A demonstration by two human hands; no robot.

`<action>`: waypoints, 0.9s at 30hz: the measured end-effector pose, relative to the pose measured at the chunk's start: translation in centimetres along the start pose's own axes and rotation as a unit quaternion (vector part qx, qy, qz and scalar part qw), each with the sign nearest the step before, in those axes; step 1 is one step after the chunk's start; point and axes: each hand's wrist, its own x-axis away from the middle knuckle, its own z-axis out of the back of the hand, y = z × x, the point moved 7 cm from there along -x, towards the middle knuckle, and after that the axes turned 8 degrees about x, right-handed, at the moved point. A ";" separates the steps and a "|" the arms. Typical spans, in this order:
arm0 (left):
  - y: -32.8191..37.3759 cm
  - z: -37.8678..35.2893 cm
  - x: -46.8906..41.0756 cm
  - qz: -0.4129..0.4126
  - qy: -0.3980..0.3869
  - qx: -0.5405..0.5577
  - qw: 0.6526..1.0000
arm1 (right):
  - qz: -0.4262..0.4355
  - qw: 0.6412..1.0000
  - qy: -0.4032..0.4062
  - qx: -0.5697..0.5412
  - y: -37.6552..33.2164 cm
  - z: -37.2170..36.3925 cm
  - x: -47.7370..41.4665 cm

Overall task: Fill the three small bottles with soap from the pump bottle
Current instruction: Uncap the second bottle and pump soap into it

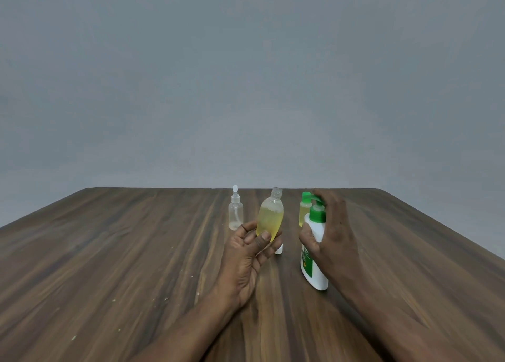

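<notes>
Single view here, worn on the head, facing forward and slightly down across the wooden table (109, 252) to the grey wall (246, 88). It's wide and close: the left hand (246, 255) and right hand (332, 233) sit near, low and central.

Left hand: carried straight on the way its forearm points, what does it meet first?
The left hand, gripping the open small bottle, points away and rightward; likely the pump bottle first, though depth is unclear. The white cap lies beside its fingers.
</notes>
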 end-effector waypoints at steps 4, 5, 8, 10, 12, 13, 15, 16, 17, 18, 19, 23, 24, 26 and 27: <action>0.1 0.5 -0.5 -0.012 0.006 -0.005 1.000 | -0.003 1.000 -0.002 0.003 0.1 -0.1 0.0; 0.1 0.6 -0.6 -0.017 0.006 -0.021 1.000 | -0.002 1.000 -0.003 0.004 0.1 0.0 0.0; 0.6 0.9 -0.7 -0.033 0.006 -0.092 0.995 | -0.003 1.000 -0.009 0.003 0.1 0.0 -0.1; 0.9 0.9 -0.6 -0.040 -0.001 -0.136 0.990 | -0.001 1.000 -0.014 0.004 0.1 -0.1 -0.1; 1.2 0.6 -0.4 -0.052 -0.007 -0.169 0.984 | 0.000 1.000 -0.015 0.005 0.1 -0.1 -0.1; 1.3 0.4 -0.3 -0.058 -0.005 -0.179 0.982 | -0.001 1.000 -0.016 0.003 0.1 -0.1 -0.1; 1.5 0.0 0.0 -0.070 -0.001 -0.196 0.978 | 0.001 1.000 -0.016 0.002 0.1 0.0 -0.1; 1.6 -0.1 0.1 -0.074 0.000 -0.203 0.976 | 0.002 1.000 -0.015 0.003 0.1 0.0 -0.1; 1.7 -0.2 0.2 -0.077 0.001 -0.208 0.975 | 0.003 1.000 -0.015 0.002 0.1 0.0 -0.1; 1.7 -0.3 0.3 -0.079 0.002 -0.212 0.974 | 0.003 1.000 -0.015 0.002 0.1 0.0 -0.1; 1.8 -0.4 0.4 -0.081 0.001 -0.216 0.973 | 0.002 1.000 -0.015 0.002 0.1 -0.1 -0.1; 1.8 -0.5 0.5 -0.085 -0.001 -0.224 0.971 | 0.002 1.000 -0.018 -0.001 0.2 -0.1 0.0; 1.8 -0.5 0.5 -0.085 -0.002 -0.226 0.970 | 0.001 1.000 -0.019 0.000 0.2 -0.2 0.0; 1.7 -0.5 0.6 -0.082 -0.001 -0.228 0.970 | -0.002 1.000 -0.021 0.001 0.3 -0.2 0.0; 1.7 -0.5 0.6 -0.082 0.000 -0.230 0.970 | -0.002 1.000 -0.021 0.001 0.3 -0.2 0.0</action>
